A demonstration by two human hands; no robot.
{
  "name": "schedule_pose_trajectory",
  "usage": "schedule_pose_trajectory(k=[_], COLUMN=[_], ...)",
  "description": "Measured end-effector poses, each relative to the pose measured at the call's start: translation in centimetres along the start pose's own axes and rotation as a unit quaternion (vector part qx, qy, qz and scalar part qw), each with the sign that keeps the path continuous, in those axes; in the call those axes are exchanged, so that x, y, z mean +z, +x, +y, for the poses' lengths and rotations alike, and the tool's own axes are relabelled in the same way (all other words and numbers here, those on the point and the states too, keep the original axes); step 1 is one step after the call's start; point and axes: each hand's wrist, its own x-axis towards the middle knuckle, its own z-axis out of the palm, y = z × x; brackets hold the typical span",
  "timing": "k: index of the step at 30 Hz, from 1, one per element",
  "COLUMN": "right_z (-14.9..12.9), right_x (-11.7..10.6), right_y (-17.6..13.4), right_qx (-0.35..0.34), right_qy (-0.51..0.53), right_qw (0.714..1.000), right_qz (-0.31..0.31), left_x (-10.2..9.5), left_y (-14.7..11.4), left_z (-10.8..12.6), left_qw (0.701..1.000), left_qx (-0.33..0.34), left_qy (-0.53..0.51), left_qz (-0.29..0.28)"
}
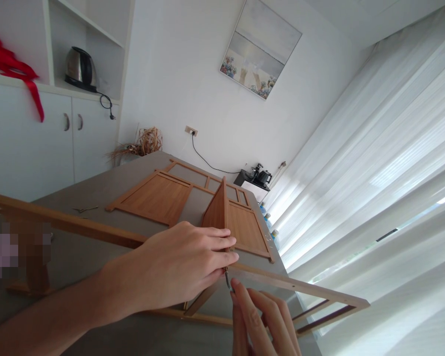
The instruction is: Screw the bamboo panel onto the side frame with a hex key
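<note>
My left hand (181,262) is wrapped over the edge of an upright wooden panel (217,207), where it meets a ladder-like wooden frame (319,291). Just below those fingers, my right hand (263,316) pinches a small bent metal hex key (228,281) between thumb and forefinger. The tip of the key reaches the joint of panel and frame; the screw itself is hidden. A wooden bar (66,221) extends to the left behind my left wrist.
Flat wooden panels (155,195) and another frame (189,170) lie on the grey table (133,173). Small metal pieces (87,208) are at its left. A cabinet with a kettle (80,69) stands left, dried plants (148,141) behind. White curtains (374,173) hang right.
</note>
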Motion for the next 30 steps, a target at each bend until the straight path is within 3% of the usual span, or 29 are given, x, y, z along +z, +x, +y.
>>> schedule_pose_trajectory(k=[6, 16, 23, 30], right_z=[0.4, 1.1, 1.4, 1.1], right_x=[0.3, -0.8, -0.5, 0.2], right_y=[-0.3, 0.4, 0.5, 0.2], right_qx=[0.001, -0.037, -0.068, -0.035], right_qy=[0.022, -0.036, -0.040, 0.032], right_qw=[1.000, 0.998, 0.997, 0.999], right_qz=[0.002, -0.041, -0.026, 0.008], left_x=[0.0, -0.1, 0.0, 0.0], left_y=[-0.2, 0.1, 0.1, 0.0], left_z=[0.1, 0.1, 0.1, 0.1], left_qw=[1.000, 1.000, 1.000, 1.000], left_qx=[-0.003, -0.004, -0.006, -0.001], left_qy=[-0.003, -0.011, -0.010, 0.001], left_qz=[0.001, 0.003, 0.007, 0.012])
